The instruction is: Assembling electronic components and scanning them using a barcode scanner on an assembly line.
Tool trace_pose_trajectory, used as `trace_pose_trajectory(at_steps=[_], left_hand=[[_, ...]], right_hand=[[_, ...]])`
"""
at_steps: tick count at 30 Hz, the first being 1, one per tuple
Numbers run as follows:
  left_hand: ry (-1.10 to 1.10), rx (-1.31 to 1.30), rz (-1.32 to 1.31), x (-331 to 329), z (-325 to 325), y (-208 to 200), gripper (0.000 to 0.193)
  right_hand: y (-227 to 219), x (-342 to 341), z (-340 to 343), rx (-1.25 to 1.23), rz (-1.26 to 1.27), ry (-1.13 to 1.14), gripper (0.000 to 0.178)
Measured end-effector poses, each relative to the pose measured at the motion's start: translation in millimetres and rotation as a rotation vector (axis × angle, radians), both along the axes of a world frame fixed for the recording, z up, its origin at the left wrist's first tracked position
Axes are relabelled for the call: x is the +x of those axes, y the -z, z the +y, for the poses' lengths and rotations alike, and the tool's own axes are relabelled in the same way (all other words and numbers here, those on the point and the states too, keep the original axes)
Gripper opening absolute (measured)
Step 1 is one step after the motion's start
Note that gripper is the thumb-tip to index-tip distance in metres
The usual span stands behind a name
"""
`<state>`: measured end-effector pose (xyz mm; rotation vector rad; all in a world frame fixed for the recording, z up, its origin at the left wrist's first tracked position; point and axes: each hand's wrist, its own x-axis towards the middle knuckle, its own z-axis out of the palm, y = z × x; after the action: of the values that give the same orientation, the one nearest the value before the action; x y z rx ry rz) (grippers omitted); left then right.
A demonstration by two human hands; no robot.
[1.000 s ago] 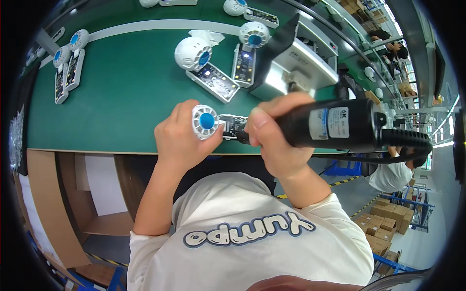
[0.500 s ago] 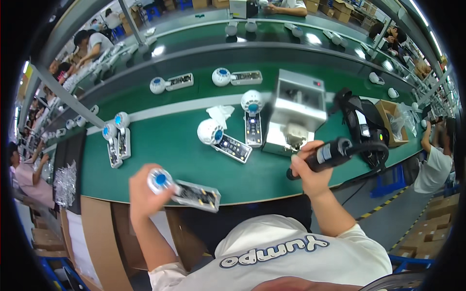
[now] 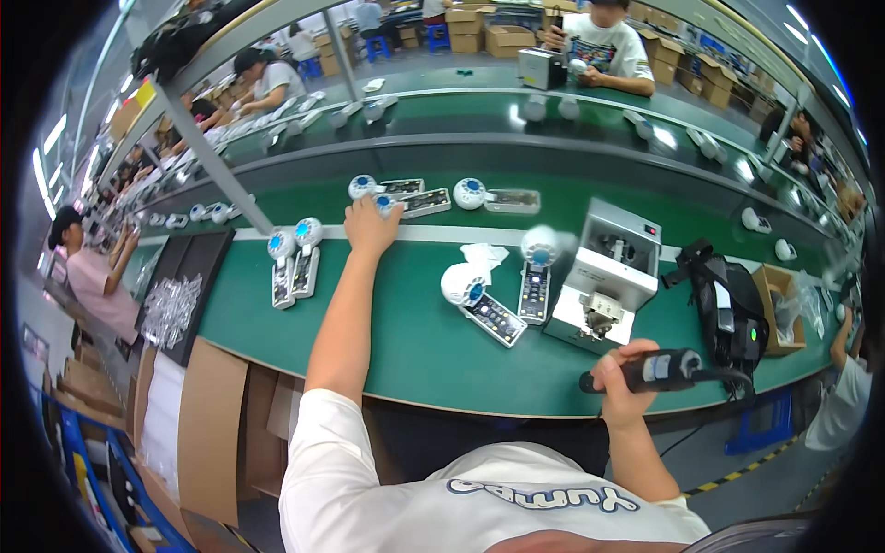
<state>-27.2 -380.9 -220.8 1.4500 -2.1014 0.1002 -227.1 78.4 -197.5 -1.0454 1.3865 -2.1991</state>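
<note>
My left hand [image 3: 371,228] reaches far over the bench, its fingers closed around the ball head of a white ball-headed device [image 3: 426,202]. This device has a blue disc on its head and an open housing with a circuit board. It lies on the green strip beyond the pale ledge, against a similar device [image 3: 362,187]. My right hand [image 3: 629,382] grips a black electric screwdriver [image 3: 671,368] with a cord, held level above the bench's front edge. Two more such devices, one tilted [image 3: 495,318] and one upright [image 3: 534,293], lie mid-bench.
A grey metal machine [image 3: 604,276] stands right of centre. Beyond it are a black bag [image 3: 724,304] and a cardboard box [image 3: 784,346]. A pair of devices [image 3: 295,267] lies at left, by a black tray [image 3: 198,286] of clear wrappings. People work at lines around me.
My left hand has carried the device from the near bench edge forward to the far strip, beside another device. My right hand keeps the screwdriver, now held near the front edge. The view has shifted.
</note>
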Motion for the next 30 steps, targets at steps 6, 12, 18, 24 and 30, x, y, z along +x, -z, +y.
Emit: trace_pose_trajectory(at_steps=[6, 12, 18, 24, 30], left_hand=[[-0.263, -0.308, -0.382, 110.5, -38.0, -24.0, 0.065], [0.110, 0.136, -0.485, 118.9, 28.5, -34.6, 0.052], [0.264, 0.438, -0.226, 58.9, 214.5, -65.4, 0.056], [0.736, 0.230, 0.290, 54.7, 273.9, -25.2, 0.051], [0.694, 0.331, 0.451, 26.1, 301.5, 2.9, 0.057]], right_hand=[[1.2, -3.3, 6.1, -0.082, -0.019, 0.051, 0.027], [1.8, -9.2, 4.5, -0.062, -0.014, 0.031, 0.028], [5.4, -15.7, 6.4, -0.071, 0.037, -0.044, 0.033], [-18.2, -18.0, -1.6, -0.024, -0.018, -0.191, 0.038], [-60.9, -28.5, -14.9, -0.054, 0.104, -0.084, 0.033]])
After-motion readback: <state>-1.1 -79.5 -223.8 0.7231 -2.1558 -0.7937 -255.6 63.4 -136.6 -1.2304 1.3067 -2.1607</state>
